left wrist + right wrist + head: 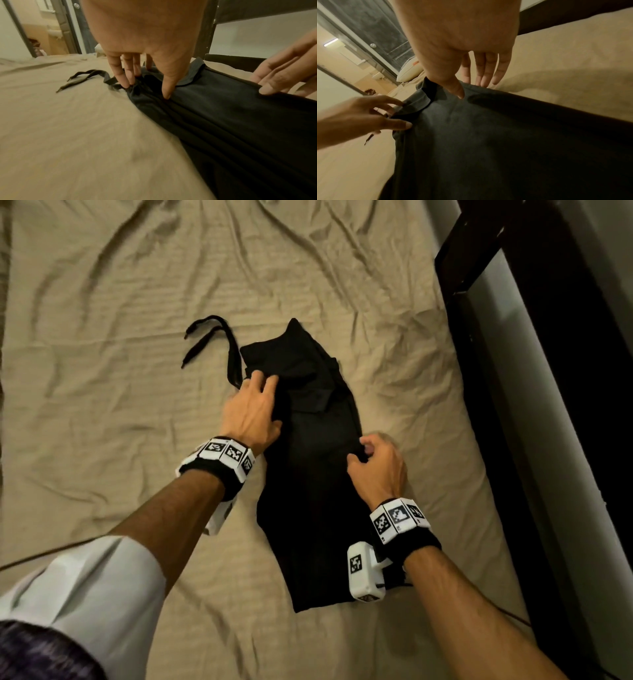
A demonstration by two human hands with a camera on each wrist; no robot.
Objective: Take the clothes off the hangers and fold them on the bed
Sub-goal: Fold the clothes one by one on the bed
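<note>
Black pants (315, 474) lie lengthwise on the tan bed (102, 371), folded into a narrow strip, their drawstring (212, 344) trailing onto the sheet to the left. The left hand (251, 412) rests at the waistband's left edge, its fingers (120, 73) and thumb pinching bunched cloth in a narrow grip. The right hand (376, 463) sits at the strip's right edge further down, thumb on top and fingers (488, 70) behind the edge, lightly pinching the fabric.

A dark bed frame (486, 344) borders a pale wall (561, 405); beyond, perhaps a lit bathroom doorway (42, 33).
</note>
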